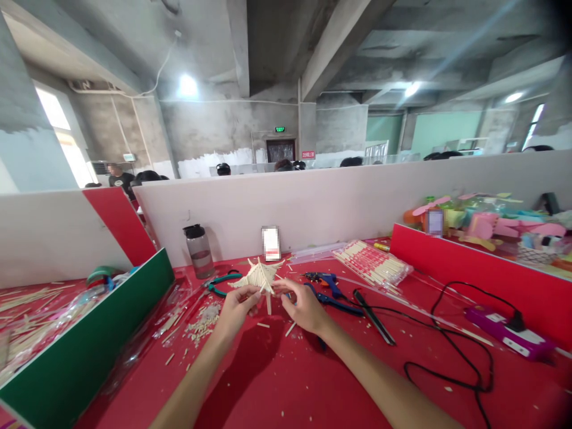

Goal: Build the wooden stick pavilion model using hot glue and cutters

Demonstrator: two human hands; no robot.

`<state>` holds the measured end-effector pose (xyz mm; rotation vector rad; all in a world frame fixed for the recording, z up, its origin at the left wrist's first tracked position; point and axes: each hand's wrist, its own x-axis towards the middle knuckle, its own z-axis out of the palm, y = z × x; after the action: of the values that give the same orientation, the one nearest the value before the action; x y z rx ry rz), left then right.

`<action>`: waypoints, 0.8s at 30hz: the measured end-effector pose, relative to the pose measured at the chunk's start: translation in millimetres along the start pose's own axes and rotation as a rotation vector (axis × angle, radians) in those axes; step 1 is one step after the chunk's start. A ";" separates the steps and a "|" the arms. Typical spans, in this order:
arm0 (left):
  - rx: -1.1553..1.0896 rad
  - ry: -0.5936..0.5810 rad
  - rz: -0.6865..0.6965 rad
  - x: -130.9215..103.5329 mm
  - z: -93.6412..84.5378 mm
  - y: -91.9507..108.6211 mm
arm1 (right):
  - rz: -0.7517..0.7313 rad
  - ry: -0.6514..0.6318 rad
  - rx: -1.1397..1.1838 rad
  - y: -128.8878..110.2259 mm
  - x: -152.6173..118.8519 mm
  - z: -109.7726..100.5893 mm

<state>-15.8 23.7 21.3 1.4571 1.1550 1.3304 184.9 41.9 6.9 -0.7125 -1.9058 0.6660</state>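
A star-like piece made of pale wooden sticks (260, 276) is held up above the red table, with one stick pointing down from it. My left hand (239, 302) grips its lower left side between thumb and fingers. At its right side, my right hand (304, 305) has thumb and forefinger bent close to the piece; whether they pinch a small part is too small to tell. Beneath the hands, short stick offcuts lie on the tabletop (268, 381). A heap of small cut pieces (204, 322) sits left of my left hand.
Teal-handled pliers (218, 285) and a dark bottle (199, 252) stand left. A phone (271, 243) leans on the white partition (277, 202). Right are a blue glue gun (329, 282), blue cutters (339, 304), a black knife (374, 318), bundled sticks (370, 262), a cable and a purple power strip (509, 335).
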 end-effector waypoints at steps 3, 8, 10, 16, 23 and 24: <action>-0.011 0.003 0.002 -0.5 -3.6 4.2 | 0.020 -0.020 0.020 -3.4 -0.4 2.5; 0.002 0.032 0.110 -6.1 -6.0 15.3 | 0.046 0.059 0.026 -9.6 1.0 2.0; 0.039 0.035 0.168 -9.5 -5.3 20.5 | 0.034 0.097 0.062 -14.3 0.9 1.9; 0.066 -0.094 0.233 -17.9 2.3 26.0 | 0.003 0.122 0.216 -36.0 -2.4 7.1; 0.094 -0.177 0.238 -22.4 7.3 22.4 | 0.008 0.190 0.332 -42.3 -3.2 11.1; 0.162 -0.143 0.269 -22.2 6.4 22.1 | 0.014 0.201 0.356 -40.8 -2.8 10.6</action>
<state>-7.8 -3.0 37.0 1.8467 1.0187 1.3083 168.4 10.6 29.9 -0.5425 -1.5468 0.8806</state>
